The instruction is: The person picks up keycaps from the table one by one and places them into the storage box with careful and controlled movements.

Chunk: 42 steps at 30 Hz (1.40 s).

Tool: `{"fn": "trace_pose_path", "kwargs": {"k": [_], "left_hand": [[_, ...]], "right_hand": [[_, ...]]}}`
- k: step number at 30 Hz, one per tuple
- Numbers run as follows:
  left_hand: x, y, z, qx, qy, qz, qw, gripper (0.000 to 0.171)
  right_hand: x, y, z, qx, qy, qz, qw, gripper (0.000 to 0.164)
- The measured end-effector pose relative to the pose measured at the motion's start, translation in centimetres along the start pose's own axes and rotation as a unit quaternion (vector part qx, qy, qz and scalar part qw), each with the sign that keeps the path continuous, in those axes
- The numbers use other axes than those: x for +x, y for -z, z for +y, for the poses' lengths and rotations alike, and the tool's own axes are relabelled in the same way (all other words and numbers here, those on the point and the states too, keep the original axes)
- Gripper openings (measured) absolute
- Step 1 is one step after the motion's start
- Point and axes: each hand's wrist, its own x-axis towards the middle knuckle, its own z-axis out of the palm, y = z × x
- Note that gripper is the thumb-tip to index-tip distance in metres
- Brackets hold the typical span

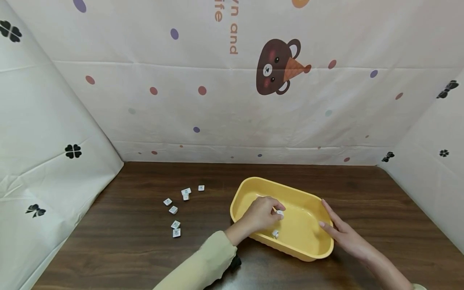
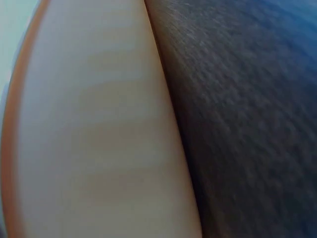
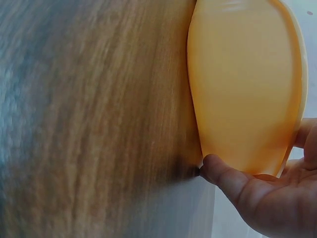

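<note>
A yellow plastic basin (image 1: 304, 237) sits on the table, angled, its ribbed outer wall (image 2: 114, 124) filling much of the left wrist view. My left hand (image 1: 262, 213) reaches over the near left rim and pinches a small white tile (image 1: 280, 212) between thumb and fingers, above the basin's floor. Below it, one or more white tiles (image 1: 275, 234) lie inside by the near wall. At the basin's right end, my right hand (image 1: 340, 231) grips the rim, its thumb and fingers spread around that end; the right wrist view shows the same hand (image 3: 267, 198) against the yellow wall.
Several white tiles with dark marks lie loose on the dark wood table (image 1: 137, 257) left of the basin, including a touching pair (image 1: 175, 228) and a single tile (image 1: 201, 188) farther back. A printed white cloth (image 1: 232, 112) stands behind and at both sides.
</note>
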Motion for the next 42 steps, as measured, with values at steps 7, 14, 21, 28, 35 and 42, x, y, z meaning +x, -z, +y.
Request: {"fn": "trace_pose_path", "kwargs": {"k": [7, 14, 21, 28, 35, 42], "left_hand": [[0.6, -0.5, -0.1, 0.063, -0.012, -0.017, 0.9978, 0.016], [1.0, -0.9, -0.2, 0.113, -0.001, -0.031, 0.9931, 0.015], [1.2, -1.0, -0.1, 0.148, 0.012, -0.049, 0.9877, 0.018], [1.1, -1.0, 0.0, 0.147, 0.024, -0.058, 0.9872, 0.018], [0.5, -0.7, 0.3, 0.166, 0.016, -0.054, 0.9846, 0.019], [-0.3, -0.4, 0.2, 0.258, -0.051, -0.033, 0.9642, 0.024]], "right_hand": [[0.0, -0.1, 0.0, 0.006, 0.002, 0.003, 1.0, 0.069], [0.0, -0.2, 0.0, 0.016, -0.001, 0.001, 1.0, 0.069], [0.0, -0.1, -0.1, 0.005, -0.005, 0.004, 1.0, 0.07], [0.0, -0.2, -0.1, 0.023, -0.009, -0.001, 1.0, 0.07], [0.0, -0.2, -0.1, 0.03, -0.017, -0.009, 0.999, 0.07], [0.0, -0.2, -0.2, 0.024, -0.016, -0.005, 1.0, 0.07]]}}
